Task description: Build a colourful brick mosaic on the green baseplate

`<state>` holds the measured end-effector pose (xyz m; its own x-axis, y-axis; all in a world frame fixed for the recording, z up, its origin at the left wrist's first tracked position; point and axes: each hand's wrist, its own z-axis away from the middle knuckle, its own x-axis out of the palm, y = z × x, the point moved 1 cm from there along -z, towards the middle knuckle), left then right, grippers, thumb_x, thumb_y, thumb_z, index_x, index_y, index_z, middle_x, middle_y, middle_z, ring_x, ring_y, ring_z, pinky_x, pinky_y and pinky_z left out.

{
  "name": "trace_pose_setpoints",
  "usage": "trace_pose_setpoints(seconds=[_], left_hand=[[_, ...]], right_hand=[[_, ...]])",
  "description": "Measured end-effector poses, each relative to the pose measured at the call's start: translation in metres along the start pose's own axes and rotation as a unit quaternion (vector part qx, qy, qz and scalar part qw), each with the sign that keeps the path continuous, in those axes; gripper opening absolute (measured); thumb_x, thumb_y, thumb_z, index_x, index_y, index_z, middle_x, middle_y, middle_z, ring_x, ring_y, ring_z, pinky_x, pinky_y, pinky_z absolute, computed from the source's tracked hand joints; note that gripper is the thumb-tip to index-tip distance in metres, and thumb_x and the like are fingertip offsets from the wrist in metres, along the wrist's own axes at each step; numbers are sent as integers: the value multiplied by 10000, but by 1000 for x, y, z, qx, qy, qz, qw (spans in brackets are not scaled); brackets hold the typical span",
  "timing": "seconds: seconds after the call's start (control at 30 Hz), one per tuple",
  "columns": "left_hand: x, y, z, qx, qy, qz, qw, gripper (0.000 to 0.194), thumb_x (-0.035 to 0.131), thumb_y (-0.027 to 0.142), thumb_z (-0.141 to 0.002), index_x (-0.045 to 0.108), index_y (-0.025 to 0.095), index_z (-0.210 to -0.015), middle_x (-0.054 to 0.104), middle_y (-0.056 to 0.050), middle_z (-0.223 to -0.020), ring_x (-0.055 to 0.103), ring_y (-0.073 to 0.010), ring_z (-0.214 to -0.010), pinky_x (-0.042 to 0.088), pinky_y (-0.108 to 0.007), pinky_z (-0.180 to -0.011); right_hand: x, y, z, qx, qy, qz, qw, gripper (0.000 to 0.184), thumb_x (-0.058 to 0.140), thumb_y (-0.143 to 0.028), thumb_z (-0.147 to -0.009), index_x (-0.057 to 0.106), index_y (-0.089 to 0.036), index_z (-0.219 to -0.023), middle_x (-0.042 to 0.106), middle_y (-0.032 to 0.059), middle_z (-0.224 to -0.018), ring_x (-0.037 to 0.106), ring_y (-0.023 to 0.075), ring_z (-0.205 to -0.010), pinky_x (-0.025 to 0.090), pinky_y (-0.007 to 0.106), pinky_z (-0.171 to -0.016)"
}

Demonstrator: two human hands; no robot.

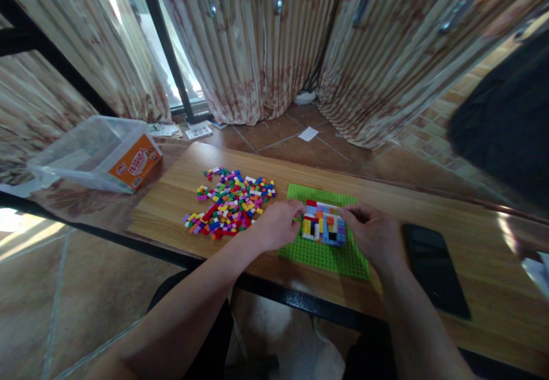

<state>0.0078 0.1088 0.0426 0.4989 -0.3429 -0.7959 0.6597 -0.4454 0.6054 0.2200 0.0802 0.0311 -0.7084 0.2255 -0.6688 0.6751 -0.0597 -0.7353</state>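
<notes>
A green baseplate (326,254) lies on the wooden board near its front edge. On it stands a small multicoloured block of bricks (323,222). My left hand (277,225) rests at the block's left side with fingers curled, the fingertips touching its edge. My right hand (371,231) is at the block's right side, fingers bent and pinched against its upper right corner. A loose pile of small coloured bricks (229,202) lies to the left of the baseplate, just beyond my left hand.
A clear plastic box (92,151) with an orange label lies tipped at the table's far left. A black phone (433,265) lies to the right of the baseplate. Curtains hang behind the table. A dark object (506,117) looms at the right edge.
</notes>
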Motion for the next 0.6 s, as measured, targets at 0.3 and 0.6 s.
trace_pose_setpoints(seconds=[0.3,0.6], left_hand=[[-36,-37,8,-72,21,-116,990,270,496,71,-768,712,173,-894,718,-54,-899,646,-181,-820,491,-280,-777],[-42,-48,17,-43,-20,-140,989,297,507,107,-773,742,202,-928,730,-49,-916,651,-186,-872,491,-286,-800]], right_hand=[[4,-6,2,-13,-19,59,998,302,534,-440,-824,721,-204,-816,712,24,-728,631,172,-643,436,274,-592],[9,-4,2,-10,-24,66,997,297,541,-436,-810,728,-210,-856,735,37,-803,666,193,-725,471,295,-660]])
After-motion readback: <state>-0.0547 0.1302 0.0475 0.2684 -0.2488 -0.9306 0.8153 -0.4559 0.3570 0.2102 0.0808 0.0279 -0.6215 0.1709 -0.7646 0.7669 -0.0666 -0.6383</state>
